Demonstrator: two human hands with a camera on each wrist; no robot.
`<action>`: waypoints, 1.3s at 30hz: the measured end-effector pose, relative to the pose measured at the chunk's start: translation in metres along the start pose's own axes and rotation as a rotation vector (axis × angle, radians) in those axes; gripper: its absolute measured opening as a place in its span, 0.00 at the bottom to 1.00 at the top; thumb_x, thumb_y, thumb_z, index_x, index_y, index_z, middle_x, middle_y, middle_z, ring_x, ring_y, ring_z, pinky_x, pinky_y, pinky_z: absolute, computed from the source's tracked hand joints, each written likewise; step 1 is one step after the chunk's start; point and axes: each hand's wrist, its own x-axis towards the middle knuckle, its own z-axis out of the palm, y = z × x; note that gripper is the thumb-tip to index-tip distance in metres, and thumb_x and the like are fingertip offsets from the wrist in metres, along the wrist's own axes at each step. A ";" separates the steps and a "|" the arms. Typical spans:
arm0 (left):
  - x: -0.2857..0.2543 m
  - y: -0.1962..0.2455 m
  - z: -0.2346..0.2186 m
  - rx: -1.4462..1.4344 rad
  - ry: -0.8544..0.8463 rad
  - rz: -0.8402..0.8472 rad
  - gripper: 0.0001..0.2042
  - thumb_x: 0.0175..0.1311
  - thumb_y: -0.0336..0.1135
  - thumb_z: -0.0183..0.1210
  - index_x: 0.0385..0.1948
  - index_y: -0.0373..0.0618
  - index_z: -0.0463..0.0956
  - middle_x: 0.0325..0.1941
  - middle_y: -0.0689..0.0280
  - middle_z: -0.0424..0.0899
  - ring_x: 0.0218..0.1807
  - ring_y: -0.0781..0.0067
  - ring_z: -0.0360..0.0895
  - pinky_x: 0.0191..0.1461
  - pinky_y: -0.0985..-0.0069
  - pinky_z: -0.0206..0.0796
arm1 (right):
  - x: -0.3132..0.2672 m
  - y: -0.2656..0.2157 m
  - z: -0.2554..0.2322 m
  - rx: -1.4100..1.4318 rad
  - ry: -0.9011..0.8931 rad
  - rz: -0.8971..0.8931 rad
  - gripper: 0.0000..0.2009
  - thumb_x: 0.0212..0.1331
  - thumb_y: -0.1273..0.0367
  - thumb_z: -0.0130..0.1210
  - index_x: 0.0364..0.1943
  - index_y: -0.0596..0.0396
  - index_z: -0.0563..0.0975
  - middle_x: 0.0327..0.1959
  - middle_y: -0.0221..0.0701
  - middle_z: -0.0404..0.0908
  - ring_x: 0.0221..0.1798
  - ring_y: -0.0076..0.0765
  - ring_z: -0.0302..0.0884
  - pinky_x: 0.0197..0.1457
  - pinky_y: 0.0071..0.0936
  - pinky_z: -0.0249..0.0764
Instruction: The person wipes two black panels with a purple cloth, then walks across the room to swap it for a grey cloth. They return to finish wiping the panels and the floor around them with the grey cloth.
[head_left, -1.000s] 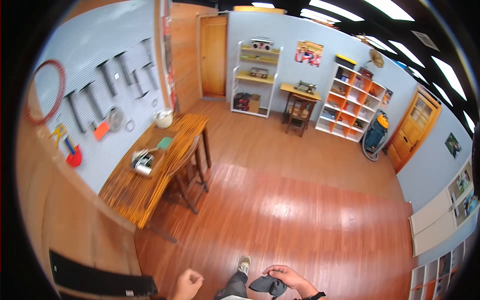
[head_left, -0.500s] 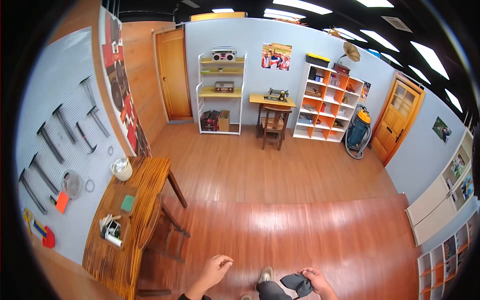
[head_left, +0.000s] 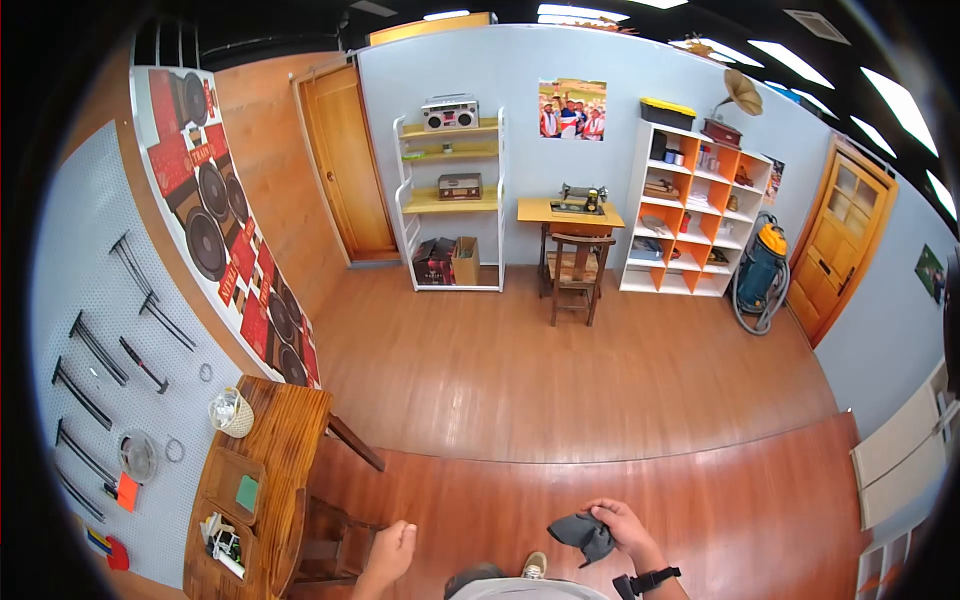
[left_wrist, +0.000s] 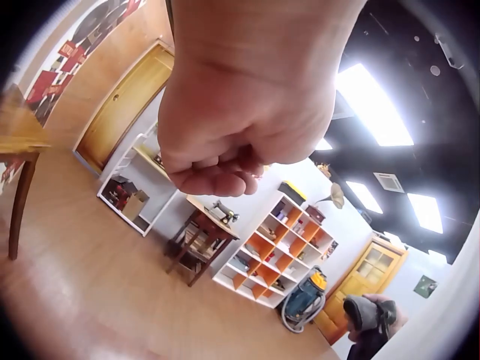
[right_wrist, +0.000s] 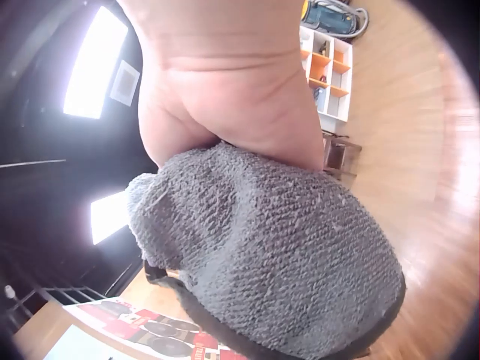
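A grey textured cloth item with a dark edge (head_left: 583,537) hangs from my right hand (head_left: 625,530), whose fingers and thumb grip it. In the right wrist view the cloth (right_wrist: 270,247) bulges out below the right hand (right_wrist: 232,97) and hides its fingers. My left hand (head_left: 393,548) is held out over the floor, to the left of the cloth and apart from it. Its fingers are loosely curled in the left wrist view, where the left hand (left_wrist: 244,112) shows nothing held.
At the lower left stands a wooden table (head_left: 290,430) with a basket (head_left: 231,413) and a tray, a chair beside it. Along the far wall are a white rack (head_left: 450,235), a sewing machine table (head_left: 570,212), a cubby shelf (head_left: 685,215) and a vacuum cleaner (head_left: 762,275).
The head view has swung left since the first frame, and the far furniture looks nearer. The left hand has lowered slightly since half a second ago; the right still holds the cloth.
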 end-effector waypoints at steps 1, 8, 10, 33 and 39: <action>0.014 -0.002 0.001 0.039 0.020 -0.040 0.12 0.68 0.36 0.51 0.26 0.39 0.71 0.20 0.58 0.77 0.24 0.66 0.75 0.30 0.69 0.66 | 0.019 -0.018 0.006 -0.026 -0.034 0.010 0.09 0.66 0.72 0.49 0.43 0.62 0.77 0.41 0.35 0.82 0.44 0.31 0.80 0.52 0.28 0.76; 0.116 -0.044 0.037 -0.266 0.168 -0.184 0.15 0.70 0.36 0.51 0.20 0.43 0.67 0.19 0.74 0.69 0.23 0.86 0.64 0.24 0.80 0.56 | 0.163 -0.087 0.009 -0.107 -0.105 0.089 0.09 0.66 0.72 0.49 0.43 0.62 0.77 0.43 0.35 0.81 0.46 0.31 0.80 0.53 0.29 0.75; 0.165 -0.060 0.046 -0.255 0.171 -0.195 0.13 0.69 0.34 0.52 0.21 0.42 0.69 0.20 0.74 0.69 0.24 0.86 0.64 0.25 0.80 0.57 | 0.209 -0.097 0.005 -0.109 -0.097 0.100 0.09 0.66 0.72 0.48 0.43 0.62 0.77 0.44 0.35 0.81 0.46 0.31 0.80 0.53 0.29 0.75; 0.652 -0.063 0.016 -0.210 0.047 -0.093 0.09 0.68 0.29 0.51 0.42 0.33 0.74 0.34 0.54 0.80 0.38 0.62 0.77 0.43 0.67 0.70 | 0.631 -0.254 0.016 -0.112 -0.032 0.151 0.10 0.68 0.69 0.48 0.45 0.59 0.77 0.42 0.30 0.80 0.46 0.25 0.77 0.52 0.25 0.74; 0.757 -0.134 0.052 -0.368 0.208 -0.362 0.08 0.65 0.33 0.57 0.28 0.40 0.77 0.26 0.63 0.80 0.31 0.71 0.78 0.33 0.72 0.69 | 0.805 -0.258 -0.016 -0.134 -0.172 0.040 0.10 0.67 0.68 0.50 0.45 0.58 0.77 0.43 0.29 0.81 0.46 0.24 0.76 0.53 0.23 0.72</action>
